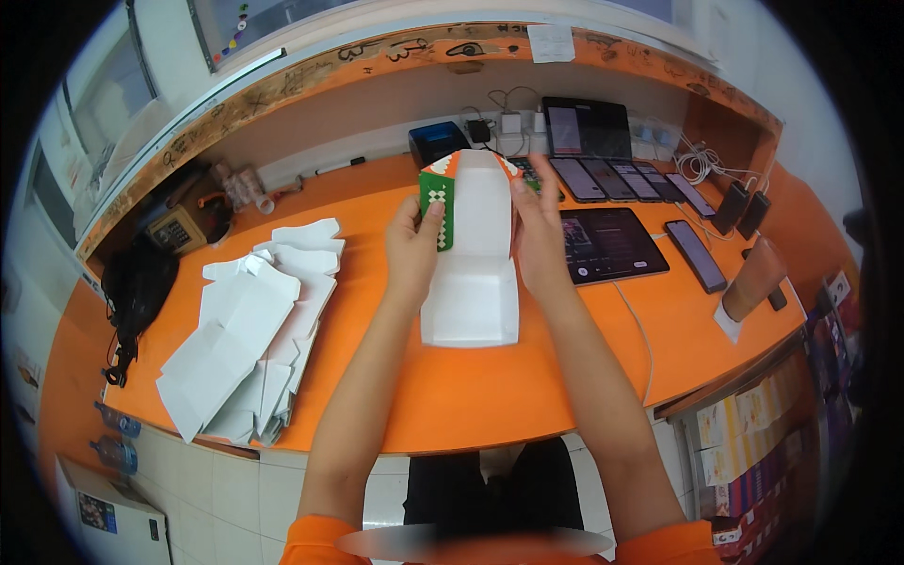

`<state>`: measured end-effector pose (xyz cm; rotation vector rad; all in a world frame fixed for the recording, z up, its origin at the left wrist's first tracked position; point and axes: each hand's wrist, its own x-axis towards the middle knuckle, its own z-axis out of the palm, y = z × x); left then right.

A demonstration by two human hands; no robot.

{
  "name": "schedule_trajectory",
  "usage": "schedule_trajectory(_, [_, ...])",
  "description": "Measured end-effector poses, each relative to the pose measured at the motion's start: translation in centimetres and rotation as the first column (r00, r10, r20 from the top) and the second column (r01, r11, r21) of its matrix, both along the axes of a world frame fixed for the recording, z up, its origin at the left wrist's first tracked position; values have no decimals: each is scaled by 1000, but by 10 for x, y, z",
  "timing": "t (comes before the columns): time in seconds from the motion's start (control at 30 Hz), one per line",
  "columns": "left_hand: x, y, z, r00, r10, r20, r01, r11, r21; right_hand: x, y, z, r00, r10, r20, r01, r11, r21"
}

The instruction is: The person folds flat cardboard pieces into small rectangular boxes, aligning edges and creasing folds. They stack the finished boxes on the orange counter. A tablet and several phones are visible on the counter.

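A partly folded cardboard food box [483, 202] is held up over the orange table, white inside, with green and orange patterned outer sides. Its lower section [470, 301] forms a shallow white tray toward me. My left hand [414, 247] grips the box's left side, thumb on the green panel and the other fingers partly hidden. Against the right side rests my right hand [539, 231], its thumb by the box's edge. Its fingers are stretched upward and apart, a little blurred. To the left lies a loose pile of flat white box blanks [231, 348].
A tablet [612, 247], several phones [695, 254] and charging cables [695, 165] occupy the table's right side. A hand-like upright object [755, 278] stands at the right edge. A black bag [139, 282] lies far left. A raised orange shelf [377, 55] runs along the back.
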<state>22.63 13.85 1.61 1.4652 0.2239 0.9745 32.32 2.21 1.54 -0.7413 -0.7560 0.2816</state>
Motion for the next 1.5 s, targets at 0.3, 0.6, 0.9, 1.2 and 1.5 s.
schedule_trajectory(0.3, [-18, -23, 16, 984, 98, 149, -88, 994, -70, -19, -3, 9, 959, -146, 244, 177, 978, -113])
schedule_trajectory(0.6, [-19, -20, 17, 927, 315, 204, -310, 949, -57, -34, -8, 8, 677, -283, 680, 570, 786, -240])
schedule_trajectory(0.9, [-23, -14, 19, 965, 188, 184, -199, 979, 43, -20, -6, 12, 673, -228, 704, 475, 862, -175])
schedule_trajectory(1.2, [-23, -10, 16, 986, 108, 127, -139, 954, 268, -8, -16, 15, 620, -241, 747, 582, 780, -231])
schedule_trajectory(1.5, [-26, 10, 19, 985, -38, -169, 69, 981, 182, -2, -16, 11, 684, -186, 705, 551, 765, -333])
